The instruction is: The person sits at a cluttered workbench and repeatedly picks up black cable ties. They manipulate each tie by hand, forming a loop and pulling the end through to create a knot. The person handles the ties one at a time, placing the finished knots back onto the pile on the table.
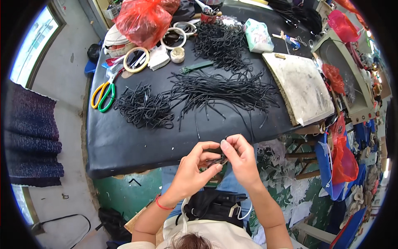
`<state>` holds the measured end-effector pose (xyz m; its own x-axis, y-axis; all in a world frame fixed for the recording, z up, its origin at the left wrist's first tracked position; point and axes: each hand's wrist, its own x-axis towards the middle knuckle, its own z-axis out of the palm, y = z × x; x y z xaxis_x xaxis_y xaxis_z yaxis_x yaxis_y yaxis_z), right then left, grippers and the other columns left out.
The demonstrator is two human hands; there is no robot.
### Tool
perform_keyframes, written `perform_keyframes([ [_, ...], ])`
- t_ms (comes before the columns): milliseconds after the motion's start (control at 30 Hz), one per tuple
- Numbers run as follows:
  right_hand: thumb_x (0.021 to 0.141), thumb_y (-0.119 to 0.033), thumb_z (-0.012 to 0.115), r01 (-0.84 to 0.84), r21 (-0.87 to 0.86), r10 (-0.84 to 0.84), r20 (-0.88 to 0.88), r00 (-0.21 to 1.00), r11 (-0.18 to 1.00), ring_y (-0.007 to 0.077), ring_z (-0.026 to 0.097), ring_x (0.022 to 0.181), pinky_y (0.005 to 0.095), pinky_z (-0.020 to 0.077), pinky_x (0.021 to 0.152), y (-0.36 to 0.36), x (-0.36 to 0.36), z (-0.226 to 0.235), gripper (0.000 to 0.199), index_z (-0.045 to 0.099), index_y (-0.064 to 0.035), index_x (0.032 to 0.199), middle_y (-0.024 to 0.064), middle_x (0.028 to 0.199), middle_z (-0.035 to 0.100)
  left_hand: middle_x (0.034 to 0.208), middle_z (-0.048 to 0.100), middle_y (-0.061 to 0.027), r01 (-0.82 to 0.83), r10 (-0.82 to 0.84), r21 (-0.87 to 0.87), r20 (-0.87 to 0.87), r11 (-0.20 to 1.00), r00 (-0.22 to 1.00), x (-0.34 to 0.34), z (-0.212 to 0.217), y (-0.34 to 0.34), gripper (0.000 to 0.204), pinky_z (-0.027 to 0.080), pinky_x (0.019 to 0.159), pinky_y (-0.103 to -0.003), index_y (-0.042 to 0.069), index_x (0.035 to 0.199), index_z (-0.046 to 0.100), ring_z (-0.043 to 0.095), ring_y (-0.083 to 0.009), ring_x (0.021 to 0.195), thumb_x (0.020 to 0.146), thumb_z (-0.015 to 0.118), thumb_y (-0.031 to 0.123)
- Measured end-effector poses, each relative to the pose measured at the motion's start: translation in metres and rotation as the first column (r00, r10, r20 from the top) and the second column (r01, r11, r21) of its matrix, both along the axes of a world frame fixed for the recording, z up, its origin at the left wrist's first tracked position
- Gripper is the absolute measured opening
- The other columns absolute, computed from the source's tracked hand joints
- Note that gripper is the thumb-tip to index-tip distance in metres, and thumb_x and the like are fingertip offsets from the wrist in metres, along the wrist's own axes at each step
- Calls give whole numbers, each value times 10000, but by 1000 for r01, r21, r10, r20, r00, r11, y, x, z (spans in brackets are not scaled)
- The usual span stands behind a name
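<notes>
Just off the table's near edge, my left hand (196,168) and my right hand (241,161) meet, both with fingers closed on a thin black cord (216,161). My right thumb and forefinger pinch it. Part of the cord is hidden by the fingers. Beyond the hands, a loose bundle of straight black cords (226,92) lies across the table, some ends trailing toward me. To its left sits a heap of looped black cords (145,108). Farther back is a larger tangled pile of black cords (217,41).
The black-covered table (124,145) also bears yellow-and-green-handled scissors (103,95), tape rolls (137,60), a red plastic bag (145,23), a tissue pack (258,36) and a worn pale board (300,89). Scraps litter the green floor (141,195).
</notes>
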<state>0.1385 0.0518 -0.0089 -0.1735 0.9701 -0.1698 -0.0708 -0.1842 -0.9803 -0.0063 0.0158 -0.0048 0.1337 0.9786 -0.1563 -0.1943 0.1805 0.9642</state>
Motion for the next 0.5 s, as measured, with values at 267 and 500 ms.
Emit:
perform_keyframes([
  [267,903,-172,546,58,25,-58,-22,998,998,23,409,656,179,360,583,-3,-5,-6,151,490,-33,885,-36,740,479,806,630,-46,29,-31,-55,-30,998,999,3,-11,1,196,463,591,-210,-30,914,608,562,-60,680,829,638,143],
  [500,892,-161,568,13,63,-11,-24,1000,998,9,418,627,174,354,552,-1,-2,-2,150,509,-35,837,-43,708,495,794,628,-119,91,-5,200,-394,976,919,-4,11,1,204,461,561,-245,-52,926,605,579,-124,605,817,626,118],
])
